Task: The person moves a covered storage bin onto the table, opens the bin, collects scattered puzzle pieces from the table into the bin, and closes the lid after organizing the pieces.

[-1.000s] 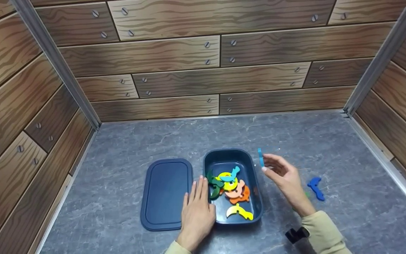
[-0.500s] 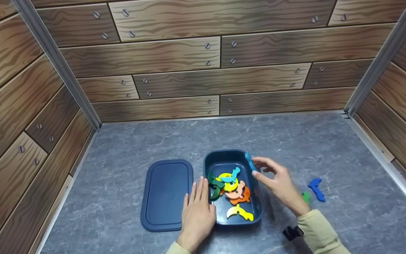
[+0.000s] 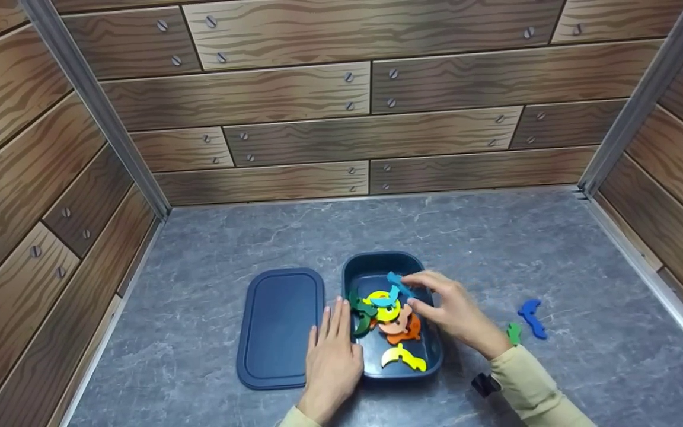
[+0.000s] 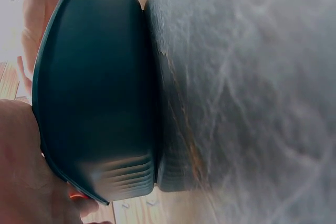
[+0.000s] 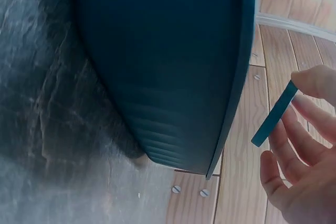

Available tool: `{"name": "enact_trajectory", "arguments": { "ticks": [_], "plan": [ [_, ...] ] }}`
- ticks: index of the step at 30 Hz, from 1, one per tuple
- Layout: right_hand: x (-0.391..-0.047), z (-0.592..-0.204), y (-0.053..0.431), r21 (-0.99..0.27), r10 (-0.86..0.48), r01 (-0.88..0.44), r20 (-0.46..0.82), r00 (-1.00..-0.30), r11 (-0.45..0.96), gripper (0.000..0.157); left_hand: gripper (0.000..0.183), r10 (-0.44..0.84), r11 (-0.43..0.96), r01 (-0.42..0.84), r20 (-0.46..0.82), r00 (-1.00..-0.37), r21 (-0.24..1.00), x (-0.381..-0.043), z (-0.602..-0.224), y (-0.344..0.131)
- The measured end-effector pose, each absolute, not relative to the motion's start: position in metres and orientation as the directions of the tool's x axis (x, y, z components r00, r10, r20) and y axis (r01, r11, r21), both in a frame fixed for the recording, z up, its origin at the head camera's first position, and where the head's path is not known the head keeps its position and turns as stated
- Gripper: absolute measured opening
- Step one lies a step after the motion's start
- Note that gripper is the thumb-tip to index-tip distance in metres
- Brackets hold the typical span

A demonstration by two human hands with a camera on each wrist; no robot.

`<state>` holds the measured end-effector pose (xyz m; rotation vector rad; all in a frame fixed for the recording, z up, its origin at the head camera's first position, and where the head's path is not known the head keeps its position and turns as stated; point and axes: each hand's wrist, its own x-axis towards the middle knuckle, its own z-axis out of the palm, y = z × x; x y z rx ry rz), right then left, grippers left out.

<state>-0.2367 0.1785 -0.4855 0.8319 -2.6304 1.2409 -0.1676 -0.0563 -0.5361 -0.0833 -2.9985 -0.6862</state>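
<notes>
A dark blue rectangular box (image 3: 436, 356) stands lidless on the table, with several flat coloured shapes inside: yellow, dark green, peach, orange and light blue. Over its right half, my right hand (image 3: 454, 305) pinches a flat blue piece (image 3: 399, 283) between thumb and fingertips. The right wrist view shows this blue piece (image 5: 275, 113) edge-on, above the level of the box rim. My left hand (image 3: 335, 359) lies with straight fingers along the box's left rim. In the left wrist view the box's outer wall (image 4: 100, 87) fills the middle.
A dark blue lid (image 3: 279, 326) lies flat left of the box. On the table to the right are a blue curved piece (image 3: 532, 319) and a green piece (image 3: 514, 333) beside the right forearm. Wood-patterned walls (image 3: 294, 95) enclose the table on three sides.
My right hand has carried the blue piece leftward, from outside the box's right rim to above its inside. The green piece beside the forearm has come into fuller view. My left hand has stayed put.
</notes>
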Motion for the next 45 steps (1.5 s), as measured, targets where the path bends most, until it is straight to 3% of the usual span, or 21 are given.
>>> {"name": "enact_trajectory", "arguments": {
  "ticks": [9,19,30,37,45],
  "plan": [
    [-0.243,-0.485,0.169,-0.494,-0.550,-0.667,0.381,-0.743,0.558,0.037,0.067,0.043,0.891,0.083,0.099,-0.994,0.447,-0.167,-0.537,-0.057],
    [-0.249,-0.491,0.156,-0.408,-0.576,-0.710,0.416,-0.704,0.573,0.028,0.067,0.048,0.885,0.086,0.095,-0.994,0.457,-0.166,-0.537,-0.058],
    [-0.249,-0.501,0.149,-0.399,-0.578,-0.715,0.421,-0.699,0.574,0.034,0.067,0.045,0.882,0.080,0.086,-0.995,0.464,-0.166,-0.537,-0.058],
    [-0.241,-0.508,0.154,-0.430,-0.528,-0.737,0.515,-0.675,0.522,0.031,0.067,0.054,0.893,0.093,0.100,-0.994,0.440,-0.168,-0.537,-0.058],
    [-0.227,-0.511,0.169,-0.482,-0.455,-0.706,0.543,-0.706,0.520,0.038,0.069,0.045,0.889,0.079,0.085,-0.995,0.450,-0.168,-0.538,-0.058]
  ]
}}
